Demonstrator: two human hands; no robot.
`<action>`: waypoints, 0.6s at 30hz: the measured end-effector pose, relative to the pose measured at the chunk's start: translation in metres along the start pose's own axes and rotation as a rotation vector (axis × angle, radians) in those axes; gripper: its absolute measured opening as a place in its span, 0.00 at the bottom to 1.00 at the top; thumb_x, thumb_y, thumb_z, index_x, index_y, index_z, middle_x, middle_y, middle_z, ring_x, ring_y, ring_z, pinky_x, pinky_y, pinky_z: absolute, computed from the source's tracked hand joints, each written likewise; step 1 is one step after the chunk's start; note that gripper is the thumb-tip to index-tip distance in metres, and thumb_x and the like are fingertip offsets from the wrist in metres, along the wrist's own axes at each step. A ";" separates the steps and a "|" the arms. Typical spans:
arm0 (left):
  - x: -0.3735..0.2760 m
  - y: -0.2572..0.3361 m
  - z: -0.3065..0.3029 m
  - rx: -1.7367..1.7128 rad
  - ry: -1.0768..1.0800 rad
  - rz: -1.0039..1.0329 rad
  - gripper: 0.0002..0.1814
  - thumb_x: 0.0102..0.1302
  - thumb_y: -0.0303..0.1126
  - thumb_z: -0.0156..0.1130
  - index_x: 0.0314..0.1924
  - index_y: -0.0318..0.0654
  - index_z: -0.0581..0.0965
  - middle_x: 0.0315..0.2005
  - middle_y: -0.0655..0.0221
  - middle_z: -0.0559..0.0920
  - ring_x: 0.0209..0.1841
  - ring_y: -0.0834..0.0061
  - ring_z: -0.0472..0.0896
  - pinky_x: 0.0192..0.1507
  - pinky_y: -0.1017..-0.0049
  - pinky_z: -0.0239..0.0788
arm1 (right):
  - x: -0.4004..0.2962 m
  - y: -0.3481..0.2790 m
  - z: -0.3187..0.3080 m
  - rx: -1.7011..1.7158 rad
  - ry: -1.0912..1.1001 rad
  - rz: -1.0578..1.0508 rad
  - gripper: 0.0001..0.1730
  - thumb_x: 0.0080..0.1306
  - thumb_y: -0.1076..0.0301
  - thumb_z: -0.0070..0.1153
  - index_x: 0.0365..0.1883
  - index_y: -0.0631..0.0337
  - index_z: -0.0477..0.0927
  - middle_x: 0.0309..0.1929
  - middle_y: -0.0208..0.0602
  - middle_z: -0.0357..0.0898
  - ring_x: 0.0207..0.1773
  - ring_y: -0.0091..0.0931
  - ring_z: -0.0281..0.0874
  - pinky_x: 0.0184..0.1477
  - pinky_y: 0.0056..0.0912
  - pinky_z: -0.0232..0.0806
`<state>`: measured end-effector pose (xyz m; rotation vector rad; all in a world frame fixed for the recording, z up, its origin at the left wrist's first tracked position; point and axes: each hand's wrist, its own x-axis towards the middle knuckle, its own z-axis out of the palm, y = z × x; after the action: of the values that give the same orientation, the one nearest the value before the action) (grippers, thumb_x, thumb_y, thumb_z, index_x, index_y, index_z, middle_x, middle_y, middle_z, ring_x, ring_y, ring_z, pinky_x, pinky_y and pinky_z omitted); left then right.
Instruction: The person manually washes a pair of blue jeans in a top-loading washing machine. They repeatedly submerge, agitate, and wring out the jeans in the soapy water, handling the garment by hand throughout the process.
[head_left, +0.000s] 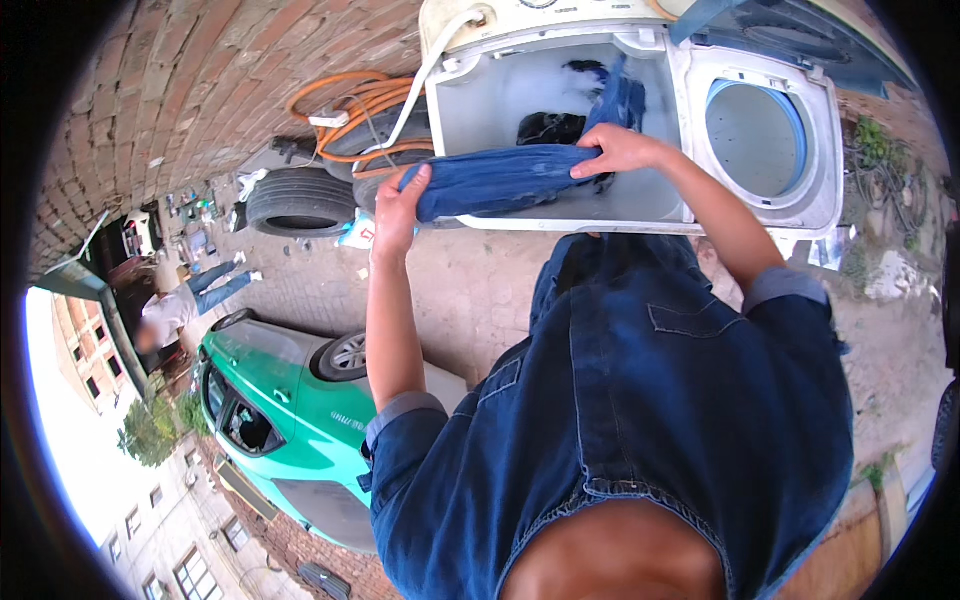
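A wet blue garment (510, 180) is stretched level between my hands, over the front left of the wash tub. My left hand (401, 196) grips one end, just outside the tub's left wall. Near the tub's middle, my right hand (619, 154) pinches the other part, and more blue cloth (624, 97) trails from it into the tub. The twin-tub washing machine (570, 224) stands before me with its wash tub uncovered. Inside lie whitish, cloudy water (502, 90) and dark cloth (551, 129). To the right is the round spin tub (754, 139).
A white drain hose (431, 67), an orange cable (352, 84) with a power strip (328, 120), and several tyres (300, 199) lie left of the machine by a brick wall (187, 90). A green car (300, 390) and another person (176, 307) are further left.
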<state>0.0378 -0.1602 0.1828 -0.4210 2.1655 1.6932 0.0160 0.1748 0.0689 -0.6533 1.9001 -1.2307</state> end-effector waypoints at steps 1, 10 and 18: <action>0.012 -0.009 -0.004 -0.036 0.021 0.000 0.16 0.66 0.41 0.58 0.40 0.33 0.80 0.32 0.71 0.82 0.34 0.84 0.77 0.39 0.82 0.67 | -0.002 0.007 -0.003 0.064 0.067 0.029 0.27 0.56 0.49 0.62 0.38 0.67 0.77 0.27 0.36 0.75 0.30 0.23 0.67 0.35 0.30 0.62; 0.148 -0.076 0.082 -0.215 0.118 -0.255 0.28 0.62 0.48 0.59 0.45 0.25 0.75 0.38 0.60 0.81 0.41 0.70 0.80 0.44 0.72 0.72 | 0.063 0.115 -0.009 0.886 0.827 0.343 0.26 0.58 0.60 0.59 0.49 0.70 0.73 0.44 0.38 0.78 0.43 0.25 0.75 0.47 0.28 0.67; 0.282 -0.194 0.149 0.648 0.371 -0.202 0.37 0.48 0.63 0.61 0.39 0.32 0.79 0.37 0.49 0.81 0.43 0.52 0.79 0.46 0.62 0.70 | 0.165 0.220 -0.006 -0.228 0.955 0.714 0.32 0.53 0.46 0.60 0.47 0.63 0.74 0.44 0.48 0.78 0.47 0.40 0.76 0.50 0.38 0.68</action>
<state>-0.1132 -0.0652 -0.1451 -0.7688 2.6567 0.7778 -0.0869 0.1429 -0.1846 0.6308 2.7008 -0.8884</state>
